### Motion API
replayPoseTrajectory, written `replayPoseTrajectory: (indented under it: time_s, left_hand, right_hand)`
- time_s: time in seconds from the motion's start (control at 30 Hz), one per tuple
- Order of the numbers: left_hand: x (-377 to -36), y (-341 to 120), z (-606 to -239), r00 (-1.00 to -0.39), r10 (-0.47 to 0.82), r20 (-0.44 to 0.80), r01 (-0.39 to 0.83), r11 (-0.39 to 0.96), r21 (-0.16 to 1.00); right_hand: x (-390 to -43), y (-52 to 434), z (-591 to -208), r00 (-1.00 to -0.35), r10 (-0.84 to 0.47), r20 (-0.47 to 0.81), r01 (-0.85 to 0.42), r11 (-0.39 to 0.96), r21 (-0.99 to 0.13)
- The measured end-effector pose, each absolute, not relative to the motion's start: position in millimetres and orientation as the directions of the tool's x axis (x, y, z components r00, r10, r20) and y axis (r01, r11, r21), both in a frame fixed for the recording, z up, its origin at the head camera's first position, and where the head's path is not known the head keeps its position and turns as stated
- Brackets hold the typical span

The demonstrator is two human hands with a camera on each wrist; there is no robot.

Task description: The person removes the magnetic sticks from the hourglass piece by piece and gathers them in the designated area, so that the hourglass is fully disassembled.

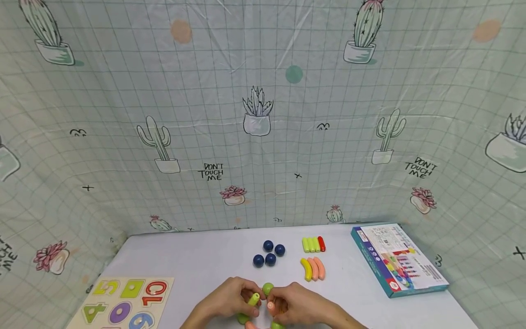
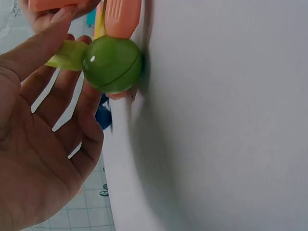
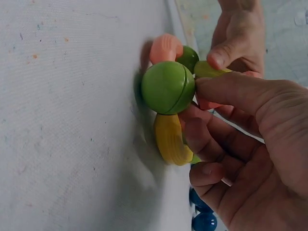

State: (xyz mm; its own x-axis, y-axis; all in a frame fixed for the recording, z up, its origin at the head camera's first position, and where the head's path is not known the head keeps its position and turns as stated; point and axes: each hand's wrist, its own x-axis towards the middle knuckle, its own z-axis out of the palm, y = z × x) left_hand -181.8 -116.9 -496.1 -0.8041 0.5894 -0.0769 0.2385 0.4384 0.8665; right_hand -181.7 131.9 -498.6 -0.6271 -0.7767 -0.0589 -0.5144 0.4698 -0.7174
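Both of our hands meet at the near edge of the white surface (image 1: 197,260), working on one small assembly of balls and sticks. Our left hand (image 1: 228,299) pinches a lime-green stick (image 1: 253,299) between thumb and fingertips, and that stick runs into a green ball (image 2: 112,64). Our right hand (image 1: 302,304) curls its fingers round another green ball (image 3: 168,87), joined to a curved yellow piece (image 3: 171,139) and a peach stick (image 3: 163,48).

Beyond the hands lie four dark blue balls (image 1: 269,253) in a cluster. To their right sit a row of lime sticks with one red stick (image 1: 313,244), then a yellow and two peach curved pieces (image 1: 313,268). A toy box (image 1: 396,258) lies at the right, and a wooden number puzzle (image 1: 123,301) at the left.
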Motion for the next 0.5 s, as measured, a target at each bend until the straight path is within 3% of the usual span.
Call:
replayPoseTrajectory:
  time_s: [0.37,0.5]
  left_hand:
    - [-185.2,-124.6,-495.6,-0.784,0.611,-0.112,0.216,0.437,0.873]
    - [-186.0,-125.4,-495.4,-0.774,0.623,-0.115,0.207,0.420,0.883]
  right_hand:
    - [-179.9,131.8,-496.9,-0.637,-0.770,-0.038,-0.503,0.452,-0.736]
    - [-183.5,135.1,-491.4,-0.688,-0.723,-0.062,-0.438,0.482,-0.759]
